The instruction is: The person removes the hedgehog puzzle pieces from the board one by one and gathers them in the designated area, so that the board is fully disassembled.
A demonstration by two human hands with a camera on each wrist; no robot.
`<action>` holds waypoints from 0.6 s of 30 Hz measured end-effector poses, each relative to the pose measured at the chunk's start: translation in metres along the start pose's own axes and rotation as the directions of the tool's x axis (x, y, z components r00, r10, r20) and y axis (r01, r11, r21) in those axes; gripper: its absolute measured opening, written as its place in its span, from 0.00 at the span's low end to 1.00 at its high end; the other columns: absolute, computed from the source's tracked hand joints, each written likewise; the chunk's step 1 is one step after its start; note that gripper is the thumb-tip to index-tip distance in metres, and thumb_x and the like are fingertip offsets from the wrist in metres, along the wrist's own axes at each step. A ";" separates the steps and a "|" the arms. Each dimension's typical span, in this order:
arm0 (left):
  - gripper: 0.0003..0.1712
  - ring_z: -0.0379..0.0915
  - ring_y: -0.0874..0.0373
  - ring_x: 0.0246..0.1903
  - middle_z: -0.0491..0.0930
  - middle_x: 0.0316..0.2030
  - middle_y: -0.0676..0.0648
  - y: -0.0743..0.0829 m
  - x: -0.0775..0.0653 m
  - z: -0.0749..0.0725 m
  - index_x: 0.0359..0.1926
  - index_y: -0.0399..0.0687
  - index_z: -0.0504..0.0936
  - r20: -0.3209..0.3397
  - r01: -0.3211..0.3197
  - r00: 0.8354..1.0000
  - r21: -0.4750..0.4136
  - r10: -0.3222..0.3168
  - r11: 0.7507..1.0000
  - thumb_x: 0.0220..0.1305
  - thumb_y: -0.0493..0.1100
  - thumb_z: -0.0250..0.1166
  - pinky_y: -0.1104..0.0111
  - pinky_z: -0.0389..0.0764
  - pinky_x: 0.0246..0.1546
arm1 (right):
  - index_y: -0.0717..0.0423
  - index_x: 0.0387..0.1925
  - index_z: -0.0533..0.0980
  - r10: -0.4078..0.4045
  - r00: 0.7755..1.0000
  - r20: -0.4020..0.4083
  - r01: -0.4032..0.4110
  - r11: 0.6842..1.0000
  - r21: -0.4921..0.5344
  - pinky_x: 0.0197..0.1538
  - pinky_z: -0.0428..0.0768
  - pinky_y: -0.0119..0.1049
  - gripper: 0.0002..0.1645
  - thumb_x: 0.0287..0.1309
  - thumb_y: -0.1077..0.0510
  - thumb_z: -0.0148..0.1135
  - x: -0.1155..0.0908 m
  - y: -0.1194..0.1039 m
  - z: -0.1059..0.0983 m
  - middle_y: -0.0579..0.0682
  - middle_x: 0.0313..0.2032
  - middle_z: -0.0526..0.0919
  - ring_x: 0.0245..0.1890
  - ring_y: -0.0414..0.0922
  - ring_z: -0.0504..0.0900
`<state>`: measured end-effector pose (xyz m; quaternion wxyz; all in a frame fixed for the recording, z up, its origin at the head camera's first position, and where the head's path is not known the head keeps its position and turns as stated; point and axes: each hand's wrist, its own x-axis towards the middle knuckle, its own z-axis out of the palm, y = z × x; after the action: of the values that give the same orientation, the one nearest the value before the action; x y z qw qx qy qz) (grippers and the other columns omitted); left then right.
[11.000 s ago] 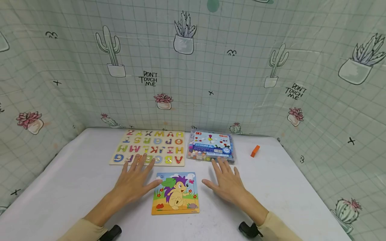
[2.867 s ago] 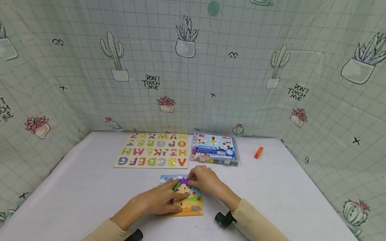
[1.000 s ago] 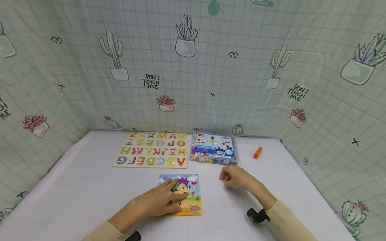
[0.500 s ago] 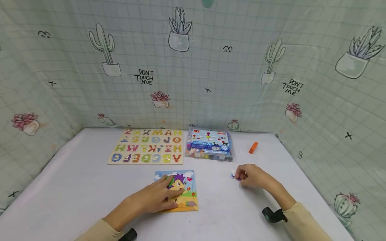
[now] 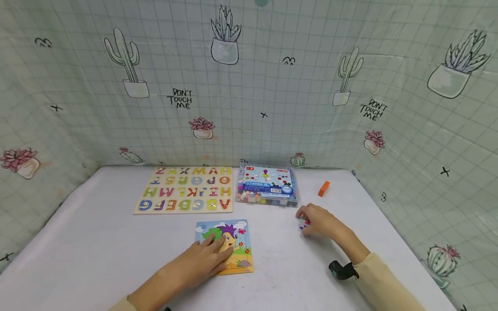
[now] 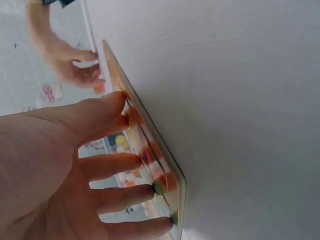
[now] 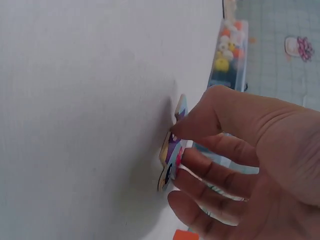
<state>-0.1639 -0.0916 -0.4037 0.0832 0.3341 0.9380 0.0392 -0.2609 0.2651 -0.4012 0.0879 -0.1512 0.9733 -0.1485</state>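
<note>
On the white, finely textured bench (image 5: 288,280), one flat wooden letter board (image 5: 196,198) is lying leftmost. The left hand (image 5: 202,261) is resting spread fingers on one square, glossy hedgehog puzzle (image 5: 243,255), its grip relaxed. One clear plastic box (image 5: 266,181) of coloured balls is sitting behind. The right hand (image 5: 319,222) is pinching one thin, knobbed puzzle piece (image 7: 173,155); beyond, one orange block (image 5: 324,188) is lying.
</note>
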 end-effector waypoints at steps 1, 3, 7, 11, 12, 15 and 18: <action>0.25 0.61 0.37 0.69 0.65 0.71 0.41 0.000 0.000 0.000 0.69 0.58 0.70 0.000 0.001 1.000 -0.001 -0.001 1.000 0.74 0.53 0.53 0.39 0.74 0.57 | 0.58 0.46 0.79 -0.002 1.000 0.001 0.002 1.000 0.009 0.41 0.75 0.38 0.22 0.45 0.63 0.73 0.000 0.002 0.000 0.49 0.34 0.76 0.35 0.43 0.72; 0.25 0.62 0.37 0.69 0.65 0.71 0.41 0.000 -0.001 0.000 0.68 0.57 0.72 -0.006 -0.010 1.000 0.004 0.010 1.000 0.73 0.52 0.54 0.40 0.75 0.56 | 0.59 0.45 0.78 0.007 1.000 0.010 -0.007 0.999 0.033 0.38 0.71 0.35 0.22 0.45 0.63 0.74 -0.001 0.007 -0.001 0.48 0.32 0.75 0.33 0.42 0.71; 0.23 0.64 0.34 0.67 0.68 0.69 0.39 -0.005 -0.003 -0.001 0.66 0.57 0.74 -0.022 -0.049 0.999 -0.010 0.049 0.999 0.71 0.50 0.57 0.40 0.76 0.54 | 0.58 0.43 0.78 0.037 0.999 0.030 -0.039 0.996 0.083 0.33 0.69 0.33 0.19 0.48 0.62 0.73 -0.002 0.015 -0.003 0.47 0.28 0.73 0.29 0.41 0.70; 0.22 0.65 0.33 0.66 0.70 0.67 0.38 -0.009 -0.004 -0.004 0.64 0.57 0.76 -0.041 -0.088 0.995 -0.041 0.086 0.995 0.70 0.49 0.60 0.41 0.77 0.54 | 0.58 0.40 0.79 0.036 0.999 0.035 -0.040 0.993 0.114 0.30 0.69 0.33 0.15 0.50 0.59 0.72 -0.004 0.023 -0.008 0.47 0.27 0.75 0.26 0.40 0.71; 0.22 0.65 0.33 0.65 0.70 0.67 0.38 -0.010 -0.004 -0.005 0.63 0.57 0.76 -0.045 -0.094 0.995 -0.045 0.092 0.995 0.69 0.49 0.60 0.42 0.77 0.54 | 0.57 0.39 0.79 0.036 0.999 0.036 -0.040 0.991 0.127 0.30 0.69 0.32 0.14 0.50 0.58 0.72 -0.005 0.025 -0.010 0.46 0.27 0.76 0.26 0.40 0.71; 0.22 0.67 0.32 0.65 0.70 0.67 0.38 -0.012 -0.002 -0.006 0.63 0.57 0.77 -0.051 -0.108 0.993 -0.051 0.105 0.993 0.69 0.48 0.61 0.43 0.77 0.55 | 0.58 0.37 0.81 0.039 0.998 0.049 -0.047 0.982 0.180 0.30 0.70 0.31 0.12 0.52 0.56 0.71 -0.007 0.033 -0.015 0.46 0.27 0.78 0.27 0.40 0.72; 0.22 0.66 0.32 0.65 0.70 0.67 0.37 -0.012 -0.001 -0.006 0.63 0.57 0.77 -0.047 -0.110 0.993 -0.067 0.107 0.992 0.69 0.47 0.61 0.44 0.77 0.55 | 0.59 0.37 0.81 0.061 0.996 0.065 -0.075 0.968 0.238 0.28 0.71 0.31 0.12 0.56 0.55 0.70 -0.008 0.043 -0.018 0.45 0.25 0.77 0.26 0.40 0.72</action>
<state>-0.1719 -0.1014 -0.3996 0.0722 0.3805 0.9182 0.0837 -0.2685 0.3119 -0.3965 0.1383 -0.1102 0.9499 -0.2577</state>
